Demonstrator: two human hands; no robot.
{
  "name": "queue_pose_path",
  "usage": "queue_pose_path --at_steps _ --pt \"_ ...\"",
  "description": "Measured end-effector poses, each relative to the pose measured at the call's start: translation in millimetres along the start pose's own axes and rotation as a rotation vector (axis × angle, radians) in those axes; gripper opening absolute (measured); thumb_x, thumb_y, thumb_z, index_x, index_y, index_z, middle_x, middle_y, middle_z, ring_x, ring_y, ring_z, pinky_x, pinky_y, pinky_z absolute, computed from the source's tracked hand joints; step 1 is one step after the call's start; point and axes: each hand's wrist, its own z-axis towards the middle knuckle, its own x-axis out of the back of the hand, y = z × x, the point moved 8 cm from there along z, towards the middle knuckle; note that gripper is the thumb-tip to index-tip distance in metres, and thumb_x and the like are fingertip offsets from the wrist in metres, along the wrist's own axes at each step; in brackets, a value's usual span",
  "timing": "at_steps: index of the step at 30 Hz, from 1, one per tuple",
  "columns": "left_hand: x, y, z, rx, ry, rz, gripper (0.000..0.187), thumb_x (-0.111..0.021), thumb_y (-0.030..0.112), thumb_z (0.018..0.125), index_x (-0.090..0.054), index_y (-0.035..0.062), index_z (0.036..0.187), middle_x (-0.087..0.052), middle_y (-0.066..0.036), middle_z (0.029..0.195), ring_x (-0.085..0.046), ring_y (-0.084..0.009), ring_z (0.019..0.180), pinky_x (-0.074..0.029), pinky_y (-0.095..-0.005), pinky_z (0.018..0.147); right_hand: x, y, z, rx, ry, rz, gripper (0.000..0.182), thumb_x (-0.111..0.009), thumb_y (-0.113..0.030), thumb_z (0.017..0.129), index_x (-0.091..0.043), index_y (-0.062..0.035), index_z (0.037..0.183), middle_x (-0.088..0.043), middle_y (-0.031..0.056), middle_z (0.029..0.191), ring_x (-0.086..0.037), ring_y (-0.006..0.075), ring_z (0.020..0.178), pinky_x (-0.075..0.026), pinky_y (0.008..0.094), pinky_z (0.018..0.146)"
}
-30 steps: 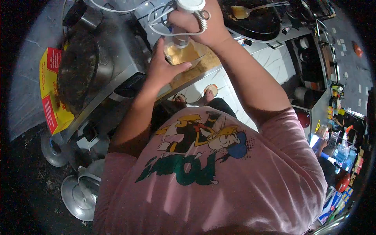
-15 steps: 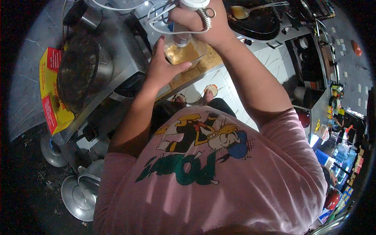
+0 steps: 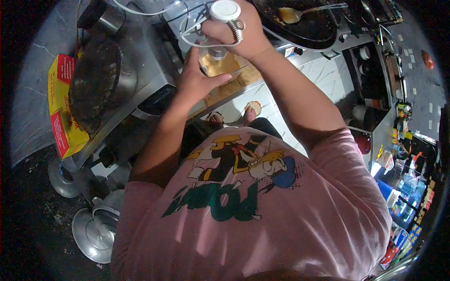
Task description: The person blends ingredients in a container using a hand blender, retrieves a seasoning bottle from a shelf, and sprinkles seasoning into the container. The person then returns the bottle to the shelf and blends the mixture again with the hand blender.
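Note:
A clear container [image 3: 236, 72] holding a yellowish liquid stands at the wooden board [image 3: 248, 79] near the top centre. My left hand [image 3: 197, 77] is wrapped round its near side, thumb along the rim. Above it, my right hand [image 3: 239, 33] grips a white corded hand blender [image 3: 225, 10], whose metal lower end [image 3: 217, 52] reaches down into the container. The blender's coiled white cord loops around the top of my right hand. How deep the blender's end sits in the liquid is not clear.
At the left are a large dark pot [image 3: 96, 84] and a yellow and red box [image 3: 65, 107]. A black pan [image 3: 309, 28] with a spoon [image 3: 293, 15] lies at the upper right. Metal lids [image 3: 93, 234] rest low at the left. Shelves with goods stand at the far right.
My right hand and the blender have shifted slightly left and down. My left hand still holds the container, at nearly the same place.

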Motion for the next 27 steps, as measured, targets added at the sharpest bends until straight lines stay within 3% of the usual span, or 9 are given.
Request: queue_pose_path --at_steps 4,11,14,15,27 --pt "3.7 1.3 -3.2 0.007 0.072 0.097 0.122 -0.095 0.040 0.065 -0.027 -0.0032 0.156 -0.047 -0.026 0.150 -0.051 -0.0365 0.137 -0.043 -0.0437 0.112 13.5 -20.1 12.1 0.119 -0.003 -0.015 0.034 -0.078 -0.027 0.078 -0.054 -0.0047 0.087 -0.055 0.0068 0.074 -0.058 0.0235 0.068 -0.047 0.0376 0.065" --pt "0.0 -1.5 -0.3 0.003 0.026 0.001 0.124 -0.095 0.039 0.065 -0.024 -0.0037 0.157 -0.046 -0.027 0.151 -0.049 -0.0369 0.139 -0.042 -0.0433 0.114 15.2 -24.8 14.1 0.148 0.023 -0.044 0.033 -0.078 -0.027 0.077 -0.054 -0.0041 0.084 -0.052 0.0072 0.073 -0.056 0.0237 0.067 -0.046 0.0368 0.064" --pt "-0.7 -6.9 -0.9 0.035 0.031 -0.042 0.125 -0.095 0.038 0.065 -0.023 -0.0036 0.158 -0.045 -0.027 0.152 -0.047 -0.0369 0.140 -0.041 -0.0432 0.115 21.0 -20.7 17.1 0.098 -0.023 -0.169 0.035 -0.078 -0.028 0.077 -0.054 -0.0046 0.085 -0.053 0.0061 0.073 -0.056 0.0218 0.067 -0.046 0.0356 0.064" --pt "-0.7 -6.3 -1.4 0.042 0.025 -0.047 0.125 -0.096 0.038 0.065 -0.023 -0.0036 0.158 -0.044 -0.027 0.153 -0.047 -0.0370 0.140 -0.041 -0.0432 0.115 24.5 -17.5 15.1 0.008 -0.002 -0.028 0.035 -0.078 -0.029 0.077 -0.054 -0.0051 0.086 -0.055 0.0046 0.074 -0.056 0.0192 0.068 -0.047 0.0343 0.065" --pt "-1.3 -6.5 -1.1 0.044 0.020 -0.006 0.127 -0.095 0.038 0.065 -0.020 0.0015 0.160 -0.042 -0.027 0.155 -0.047 -0.0377 0.141 -0.040 -0.0438 0.115 31.5 -17.1 15.7 0.062 -0.001 -0.018 0.036 -0.079 -0.030 0.078 -0.054 -0.0062 0.088 -0.056 0.0029 0.075 -0.056 0.0170 0.070 -0.047 0.0341 0.066"
